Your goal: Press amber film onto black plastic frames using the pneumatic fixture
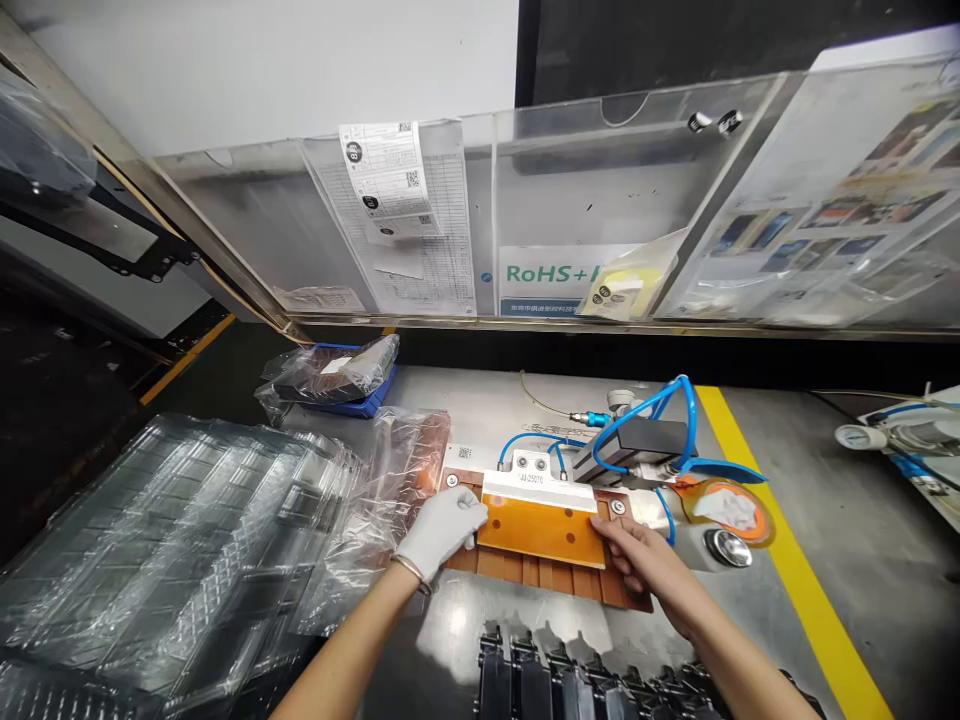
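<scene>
My left hand, in a white glove, pinches the left end of an amber-orange plate. Bare-fingered, my right hand has thumb and fingers closed at the plate's right end. The plate sits tilted along a white metal bar marked JJ-25070. Beneath is a brown grooved fixture board with screws near its upper corners. Blue air hoses run from the bar to a dark cylinder unit behind it. The fingertips behind the plate are hidden.
Stacked clear plastic trays fill the left. Crumpled clear film lies beside the fixture. Several black parts line the near edge. A metal-capped bottle and an orange tape roll stand right. A blue bin sits behind.
</scene>
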The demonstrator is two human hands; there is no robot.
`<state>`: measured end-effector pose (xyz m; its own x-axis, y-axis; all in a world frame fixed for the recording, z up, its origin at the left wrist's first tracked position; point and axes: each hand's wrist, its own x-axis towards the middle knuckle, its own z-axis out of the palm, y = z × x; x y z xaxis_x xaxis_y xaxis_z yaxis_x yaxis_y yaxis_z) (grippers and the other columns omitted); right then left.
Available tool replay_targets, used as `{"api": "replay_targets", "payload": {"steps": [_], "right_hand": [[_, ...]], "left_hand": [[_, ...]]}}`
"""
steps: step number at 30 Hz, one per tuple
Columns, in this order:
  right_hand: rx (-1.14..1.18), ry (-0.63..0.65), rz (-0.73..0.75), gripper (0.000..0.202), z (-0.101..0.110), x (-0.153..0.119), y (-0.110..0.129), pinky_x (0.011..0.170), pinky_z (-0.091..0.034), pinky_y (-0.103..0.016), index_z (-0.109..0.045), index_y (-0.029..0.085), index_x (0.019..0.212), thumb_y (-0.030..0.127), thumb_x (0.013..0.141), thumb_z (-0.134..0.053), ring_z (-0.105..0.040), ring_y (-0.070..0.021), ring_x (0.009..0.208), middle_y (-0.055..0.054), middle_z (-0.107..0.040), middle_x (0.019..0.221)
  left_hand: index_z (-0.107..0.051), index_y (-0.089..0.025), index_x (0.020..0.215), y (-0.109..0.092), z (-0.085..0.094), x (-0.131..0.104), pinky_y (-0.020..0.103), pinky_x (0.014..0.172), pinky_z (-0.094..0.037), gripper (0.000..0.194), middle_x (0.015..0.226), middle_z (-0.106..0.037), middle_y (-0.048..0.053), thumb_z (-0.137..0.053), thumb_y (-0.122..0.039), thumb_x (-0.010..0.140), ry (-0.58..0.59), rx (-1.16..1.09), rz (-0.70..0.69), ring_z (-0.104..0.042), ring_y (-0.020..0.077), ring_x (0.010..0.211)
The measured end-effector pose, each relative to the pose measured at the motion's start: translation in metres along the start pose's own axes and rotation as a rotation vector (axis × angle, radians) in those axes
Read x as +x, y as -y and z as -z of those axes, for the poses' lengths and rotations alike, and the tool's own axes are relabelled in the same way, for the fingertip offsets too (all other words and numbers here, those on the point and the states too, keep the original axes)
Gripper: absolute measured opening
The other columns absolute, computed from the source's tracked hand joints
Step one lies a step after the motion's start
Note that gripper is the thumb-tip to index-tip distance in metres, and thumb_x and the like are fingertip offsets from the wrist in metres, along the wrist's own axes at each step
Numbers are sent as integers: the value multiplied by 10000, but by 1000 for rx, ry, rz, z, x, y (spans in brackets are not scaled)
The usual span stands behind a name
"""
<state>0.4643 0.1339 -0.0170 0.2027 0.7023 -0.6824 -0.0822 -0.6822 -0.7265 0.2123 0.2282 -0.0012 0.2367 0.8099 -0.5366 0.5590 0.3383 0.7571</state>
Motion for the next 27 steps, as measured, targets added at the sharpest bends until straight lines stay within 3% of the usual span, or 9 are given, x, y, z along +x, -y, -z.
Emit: {"api": "replay_targets", "payload": {"steps": [9, 16, 20, 23, 27], "right_hand": [[-96, -26, -27, 472, 1, 11, 2, 377, -156, -193, -354, 241, 571, 636, 648, -602, -261, -31, 344, 113, -362, 383], [-270, -7, -43, 499, 17, 13, 12, 370, -163, -202, -401, 242, 567, 651, 583, -685, -292, -47, 322, 95, -402, 364], [-335, -65, 57, 491, 35, 11, 15, 426, -279, -226, -395, 248, 586, 667, 637, -645, -373, -82, 382, 81, -435, 400], [-416, -102, 158, 448, 55, -8, 8, 496, -355, -272, -456, 246, 588, 657, 677, -612, -452, -130, 463, 48, -500, 470], [-622, -138, 366, 264, 81, -37, -22, 758, -470, -361, -697, 279, 764, 512, 640, -682, -635, -258, 841, -37, -707, 866]], "left_hand": [[-442, -225, 578, 2, -2, 5, 238, 525, -349, 195, 371, -463, -108, -568, -270, 720, -17, -16, 0, -463, 104, 388], [-493, -222, 622, 14, -2, 9, 262, 595, -437, 192, 428, -555, -75, -582, -344, 741, -7, -124, -23, -542, 127, 449], [-501, -222, 621, 16, -3, 9, 274, 599, -457, 189, 459, -574, -67, -571, -341, 750, 1, -174, -34, -548, 127, 456], [-497, -222, 614, 16, -3, 9, 269, 596, -454, 193, 458, -568, -72, -577, -337, 747, 3, -191, -39, -540, 119, 451], [-506, -217, 620, 14, -2, 7, 261, 601, -455, 198, 473, -580, -69, -585, -340, 753, 8, -176, -30, -548, 115, 465]]}}
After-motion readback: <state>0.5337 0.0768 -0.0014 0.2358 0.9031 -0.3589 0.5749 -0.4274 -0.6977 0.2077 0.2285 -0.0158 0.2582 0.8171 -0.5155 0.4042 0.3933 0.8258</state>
